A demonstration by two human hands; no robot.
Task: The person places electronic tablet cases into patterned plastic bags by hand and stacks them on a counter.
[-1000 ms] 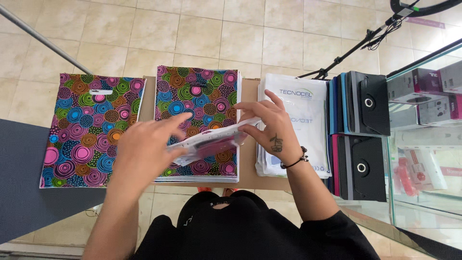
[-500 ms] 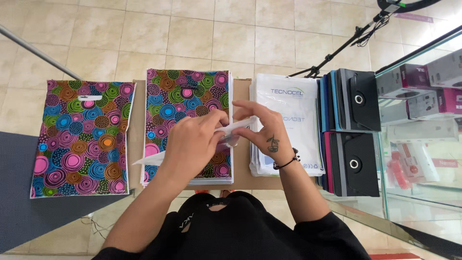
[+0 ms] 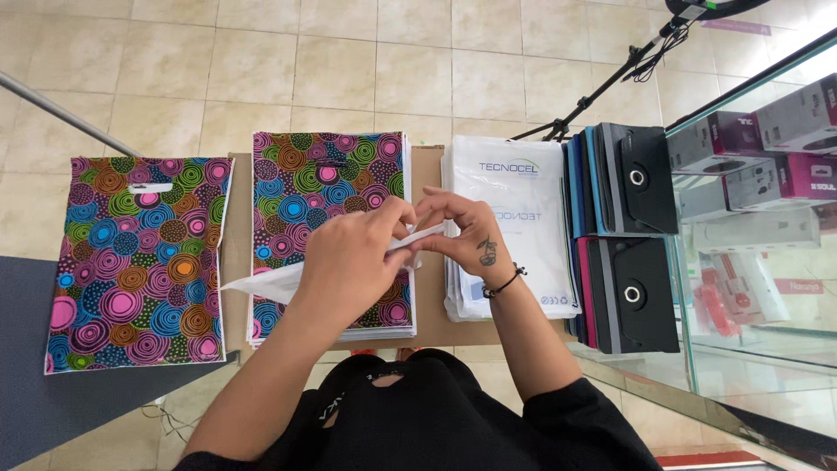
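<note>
My left hand (image 3: 349,262) and my right hand (image 3: 466,231) meet above a small brown table (image 3: 429,305). Both pinch a thin white plastic bag (image 3: 270,281), held edge-on, its free end trailing out to the left. Under the hands lies a stack of colourful circle-patterned bags (image 3: 323,179). Right of it is a stack of white plastic bags (image 3: 523,187) with blue print. My right wrist wears a dark bracelet.
Another circle-patterned bag (image 3: 135,262) lies on a dark surface at the left. Black and coloured tablet cases (image 3: 623,235) stand at the right beside a glass display case (image 3: 767,218) holding boxes. A black stand (image 3: 610,83) crosses the tiled floor.
My hands have drawn closer together and risen slightly over the patterned stack. The white bag has turned edge-on, its tail now pointing left.
</note>
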